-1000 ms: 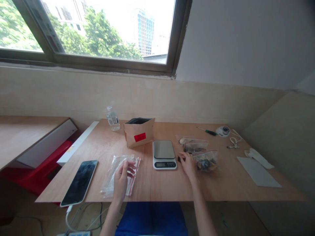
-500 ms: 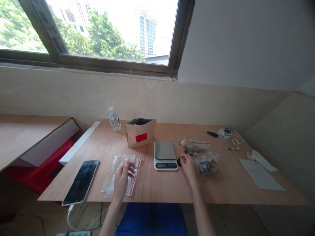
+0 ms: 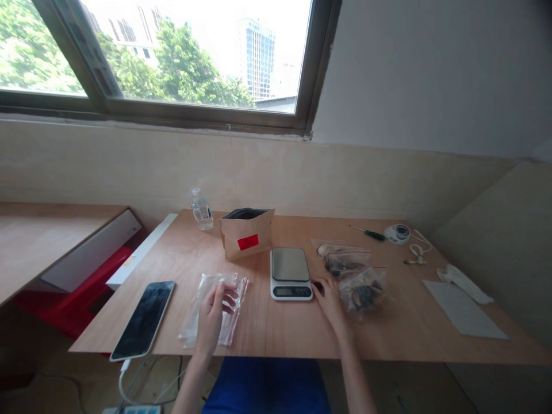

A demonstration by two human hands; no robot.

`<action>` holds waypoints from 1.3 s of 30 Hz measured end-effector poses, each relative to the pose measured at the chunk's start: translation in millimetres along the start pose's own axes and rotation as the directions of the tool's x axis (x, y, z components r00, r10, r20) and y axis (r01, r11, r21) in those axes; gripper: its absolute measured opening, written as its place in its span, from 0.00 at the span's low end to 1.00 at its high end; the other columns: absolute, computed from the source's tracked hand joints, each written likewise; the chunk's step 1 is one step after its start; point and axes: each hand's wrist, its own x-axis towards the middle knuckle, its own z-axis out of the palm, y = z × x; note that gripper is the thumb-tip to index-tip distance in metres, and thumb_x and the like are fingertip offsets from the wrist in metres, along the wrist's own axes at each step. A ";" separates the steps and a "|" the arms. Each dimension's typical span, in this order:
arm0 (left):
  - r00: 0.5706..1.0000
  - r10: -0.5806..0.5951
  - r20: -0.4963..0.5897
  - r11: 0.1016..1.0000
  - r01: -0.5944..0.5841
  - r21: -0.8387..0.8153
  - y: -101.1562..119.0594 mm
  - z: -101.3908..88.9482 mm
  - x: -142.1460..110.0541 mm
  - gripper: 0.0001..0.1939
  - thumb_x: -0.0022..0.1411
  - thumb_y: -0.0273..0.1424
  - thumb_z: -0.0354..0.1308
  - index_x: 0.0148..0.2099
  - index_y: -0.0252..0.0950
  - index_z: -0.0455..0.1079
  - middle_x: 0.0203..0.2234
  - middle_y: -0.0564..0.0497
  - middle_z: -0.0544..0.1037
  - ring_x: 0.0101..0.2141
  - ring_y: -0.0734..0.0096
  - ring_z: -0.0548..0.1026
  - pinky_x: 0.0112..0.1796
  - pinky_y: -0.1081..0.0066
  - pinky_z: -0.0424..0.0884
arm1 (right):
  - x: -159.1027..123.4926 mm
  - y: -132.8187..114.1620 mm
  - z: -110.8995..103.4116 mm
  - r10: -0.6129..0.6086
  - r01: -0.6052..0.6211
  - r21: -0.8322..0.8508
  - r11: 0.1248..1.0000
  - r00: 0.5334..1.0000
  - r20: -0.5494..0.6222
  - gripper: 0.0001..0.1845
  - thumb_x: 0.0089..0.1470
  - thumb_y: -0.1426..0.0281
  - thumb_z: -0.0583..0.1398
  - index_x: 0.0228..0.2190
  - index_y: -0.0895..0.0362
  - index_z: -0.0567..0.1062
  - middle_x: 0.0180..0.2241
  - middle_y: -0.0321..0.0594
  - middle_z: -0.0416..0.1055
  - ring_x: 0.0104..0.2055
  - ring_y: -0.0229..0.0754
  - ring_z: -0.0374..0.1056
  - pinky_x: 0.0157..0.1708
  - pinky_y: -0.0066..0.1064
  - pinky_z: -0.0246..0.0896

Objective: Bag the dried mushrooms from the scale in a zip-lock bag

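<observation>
My left hand (image 3: pixel 213 307) hovers over or rests on a stack of clear zip bags (image 3: pixel 196 328) with red seals; its loosely bent fingers are apart and hold nothing. Beside the right edge of the white kitchen scale (image 3: pixel 291 270), my right hand (image 3: pixel 330 302) is curled low over the table. Its thumb and forefinger close round a small dark piece (image 3: pixel 319 286), whose kind I cannot make out. The scale's plate is bare. Just right of this hand lies a filled zip bag (image 3: pixel 362 292) with dark and tan contents, with two more filled zip bags (image 3: pixel 345 260) behind it.
An open brown paper pouch (image 3: pixel 237 244) with a red label stands behind the scale, near a water bottle (image 3: pixel 202 210). On the left lies a phone (image 3: pixel 144 319) with a cable. Farther right are a screwdriver (image 3: pixel 374 234), a white dome camera (image 3: pixel 397 233) and white paper (image 3: pixel 461 307).
My right hand has moved slightly down and its fingers have curled round the dark piece beside the scale. The left hand stays almost still, and the view has shifted a little.
</observation>
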 end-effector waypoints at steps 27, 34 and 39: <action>0.830 0.554 -0.072 0.663 -0.387 0.641 68.7 11.1 67.2 0.15 0.64 0.39 0.45 0.38 0.38 0.69 0.36 0.46 0.73 0.38 0.61 0.72 0.42 0.64 0.67 | -4.7 -37.8 -36.5 0.046 -0.042 0.164 0.986 0.999 -0.025 0.13 0.56 0.65 0.53 0.36 0.55 0.75 0.33 0.43 0.68 0.33 0.44 0.68 0.35 0.36 0.66; 0.873 0.454 -0.179 0.706 -0.230 0.669 84.1 44.1 134.4 0.17 0.58 0.39 0.51 0.44 0.34 0.68 0.44 0.38 0.73 0.47 0.49 0.68 0.47 0.54 0.62 | -12.5 -96.4 -49.5 -0.102 0.047 0.299 0.953 0.980 0.172 0.12 0.55 0.71 0.55 0.39 0.52 0.76 0.30 0.38 0.70 0.33 0.41 0.69 0.35 0.31 0.66; 0.929 0.366 -0.056 0.772 -0.270 0.575 79.4 36.1 111.8 0.13 0.55 0.36 0.55 0.42 0.39 0.70 0.38 0.48 0.78 0.40 0.61 0.75 0.41 0.67 0.67 | 3.6 -155.6 -44.6 -0.225 0.160 0.393 0.905 0.966 0.124 0.14 0.59 0.71 0.52 0.44 0.51 0.74 0.35 0.39 0.70 0.37 0.40 0.70 0.39 0.31 0.67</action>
